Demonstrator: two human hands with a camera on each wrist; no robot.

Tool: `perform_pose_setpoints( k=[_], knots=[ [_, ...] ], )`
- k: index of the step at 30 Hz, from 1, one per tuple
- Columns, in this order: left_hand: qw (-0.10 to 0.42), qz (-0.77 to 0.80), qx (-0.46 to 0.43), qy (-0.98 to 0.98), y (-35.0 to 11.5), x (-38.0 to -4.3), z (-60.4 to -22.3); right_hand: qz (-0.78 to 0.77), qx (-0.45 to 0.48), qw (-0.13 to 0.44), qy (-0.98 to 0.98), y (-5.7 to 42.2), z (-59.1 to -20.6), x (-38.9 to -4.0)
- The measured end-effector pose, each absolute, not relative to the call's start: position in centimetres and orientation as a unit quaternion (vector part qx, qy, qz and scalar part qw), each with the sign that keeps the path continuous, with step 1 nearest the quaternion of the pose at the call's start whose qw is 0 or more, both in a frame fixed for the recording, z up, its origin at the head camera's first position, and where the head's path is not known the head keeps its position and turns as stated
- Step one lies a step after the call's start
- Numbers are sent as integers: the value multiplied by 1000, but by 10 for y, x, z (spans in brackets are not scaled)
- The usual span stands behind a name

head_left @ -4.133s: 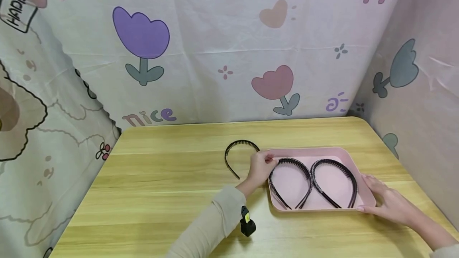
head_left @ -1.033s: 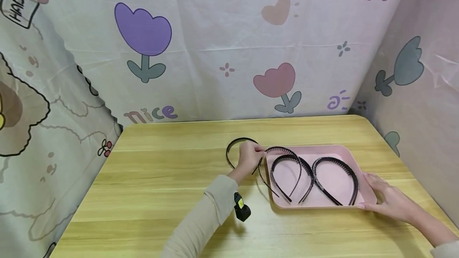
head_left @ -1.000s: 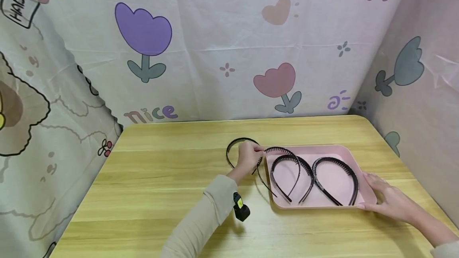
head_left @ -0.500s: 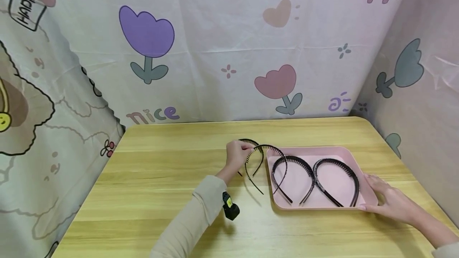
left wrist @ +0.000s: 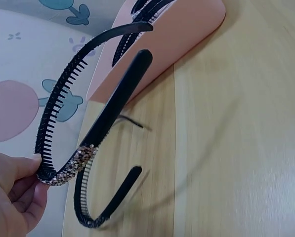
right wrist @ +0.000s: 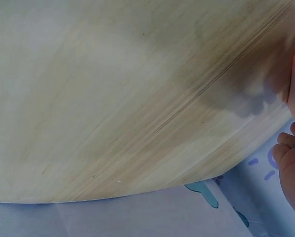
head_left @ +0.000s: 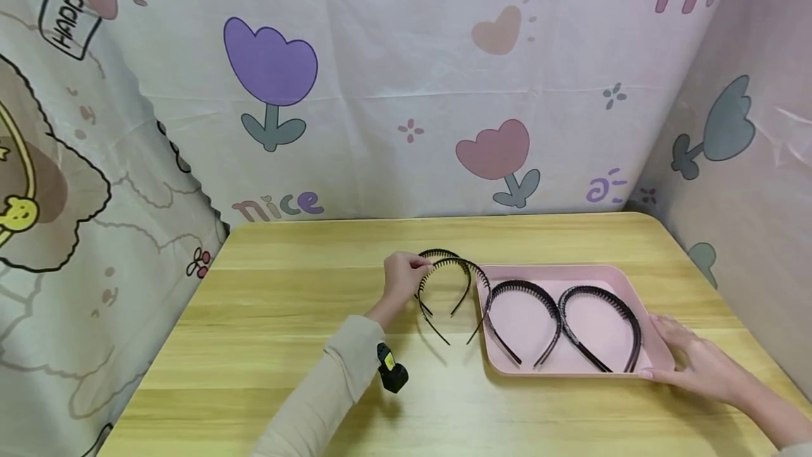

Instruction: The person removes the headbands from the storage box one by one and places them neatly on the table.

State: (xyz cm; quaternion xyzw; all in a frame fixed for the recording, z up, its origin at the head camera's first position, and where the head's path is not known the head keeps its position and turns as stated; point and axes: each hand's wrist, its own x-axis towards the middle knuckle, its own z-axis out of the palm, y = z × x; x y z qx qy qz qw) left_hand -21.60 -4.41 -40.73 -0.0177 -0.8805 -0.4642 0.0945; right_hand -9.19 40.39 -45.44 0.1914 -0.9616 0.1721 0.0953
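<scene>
My left hand (head_left: 402, 279) pinches a black toothed headband (left wrist: 115, 101) at its top, thumb against fingers. Sparkly stones cover its outer curve, and both ends hang free above the table, left of the pink tray (head_left: 574, 271). Behind it another black headband (head_left: 468, 286) lies on the table, partly overlapped by the held one. Inside the tray, black headbands form two groups side by side, a left one (head_left: 550, 305) and a right one (head_left: 637, 333). My right hand (head_left: 700, 365) holds the tray's near right corner, thumb at the front and fingers along the right side.
The wooden table (head_left: 273, 358) reaches back to a patterned cloth (head_left: 380, 55) that hangs behind it and on both sides. A black wrist camera (head_left: 392, 371) sticks out beside my left sleeve (head_left: 317, 386).
Earlier my left hand was at the tray's left edge; then it held a headband over the tray's left part. It has since moved left with that headband. The right hand stays on the tray.
</scene>
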Motion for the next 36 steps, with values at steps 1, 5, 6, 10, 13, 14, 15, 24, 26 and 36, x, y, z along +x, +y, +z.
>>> perform_pose_setpoints(
  k=[1,5,6,10,13,14,15,24,26,36],
  knots=[
    [96,-464,-16,-881,-47,-216,-407,172,191,94,-962,404,-454,-92],
    [101,-462,-13,-881,-56,-218,-407,171,191,93,-962,403,-454,-91],
    [102,-462,-12,-881,-59,-218,-407,171,192,95,-962,403,-453,-92],
    [106,-465,-9,-879,-69,-218,-407,173,196,104,-960,403,-453,-93],
    [106,-459,-3,-882,-77,-218,-408,175,198,106,-959,402,-453,-94],
    [103,-458,3,-883,-80,-218,-408,175,197,106,-959,402,-453,-94],
    [103,-455,7,-885,-82,-218,-409,175,197,105,-959,402,-453,-93],
    [114,-443,29,-889,-104,-220,-414,180,196,95,-959,404,-451,-94],
    [116,-438,33,-891,-110,-220,-415,180,197,93,-959,404,-452,-95],
    [126,-432,49,-892,-133,-222,-418,179,208,107,-955,403,-452,-95]
  ],
)
